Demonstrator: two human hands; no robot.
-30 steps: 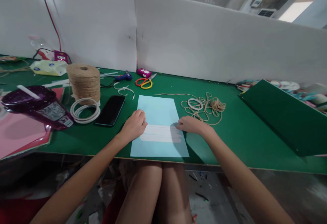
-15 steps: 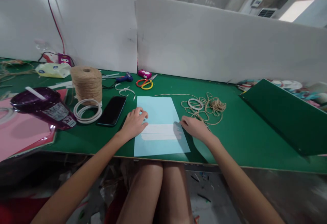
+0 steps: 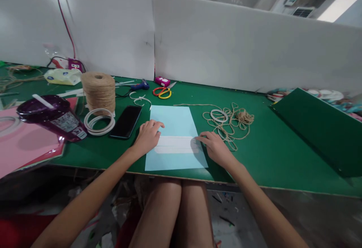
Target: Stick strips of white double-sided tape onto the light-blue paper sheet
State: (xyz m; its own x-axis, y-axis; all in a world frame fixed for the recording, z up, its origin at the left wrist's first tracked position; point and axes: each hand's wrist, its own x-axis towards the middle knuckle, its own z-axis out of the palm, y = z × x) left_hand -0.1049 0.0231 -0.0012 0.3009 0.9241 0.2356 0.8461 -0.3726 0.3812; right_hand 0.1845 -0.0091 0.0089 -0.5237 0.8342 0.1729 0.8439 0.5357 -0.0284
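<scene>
A light blue sheet of paper (image 3: 174, 123) lies flat on the green table (image 3: 263, 153) in front of me. Across its lower half lie white strips (image 3: 175, 144). My left hand (image 3: 148, 137) rests on the sheet's left edge with its fingers stretched over the left ends of the strips. My right hand (image 3: 215, 147) lies flat at the right edge, fingertips pointing at the right ends of the strips. Neither hand holds anything.
A black phone (image 3: 126, 121), white rings (image 3: 98, 121) and a spool of jute twine (image 3: 98, 91) lie left of the sheet. A purple cup (image 3: 52, 118) lies on pink card (image 3: 22, 144). Loose twine with a white ring (image 3: 229, 121) is right; scissors (image 3: 162, 91) behind; a green board (image 3: 322, 127) far right.
My left hand's fingers have uncurled and now lie stretched over the strips. My right hand has slid a little nearer the table edge. The sheet has stayed put.
</scene>
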